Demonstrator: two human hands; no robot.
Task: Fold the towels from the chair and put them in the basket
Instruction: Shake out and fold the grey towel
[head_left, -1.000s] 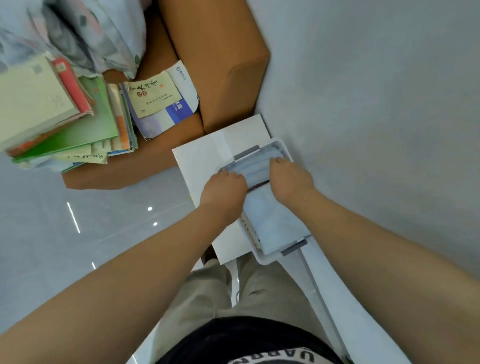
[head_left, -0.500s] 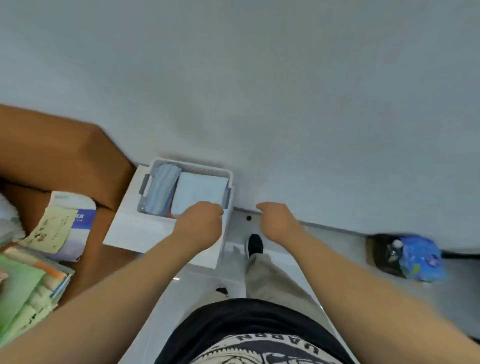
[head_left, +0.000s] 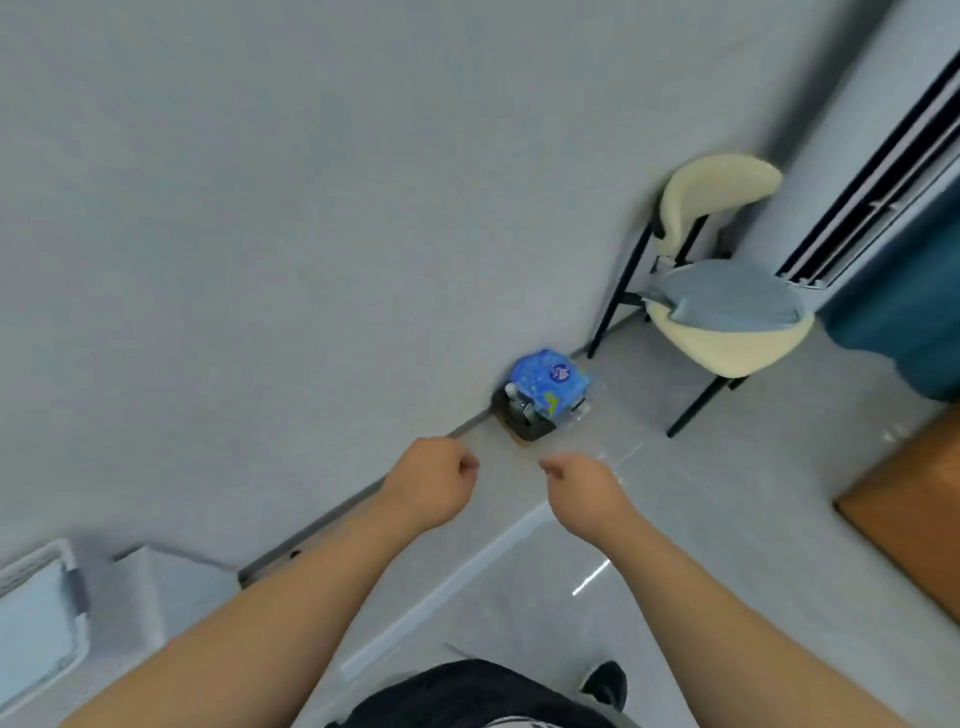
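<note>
A cream chair with black legs stands at the upper right by the wall. A grey-blue towel lies unfolded on its seat. The white basket sits at the far left edge with a pale folded towel inside. My left hand and my right hand hang in mid-air in the centre, fingers loosely curled, holding nothing. Both are far from the chair and from the basket.
A small dark bin with a blue patterned bag stands against the wall between my hands and the chair. A brown wooden corner juts in at the right. A dark blue curtain hangs beyond the chair.
My hands have come off the towels in the basket. The view has swung right, so the basket slid to the left edge and the chair came into sight.
</note>
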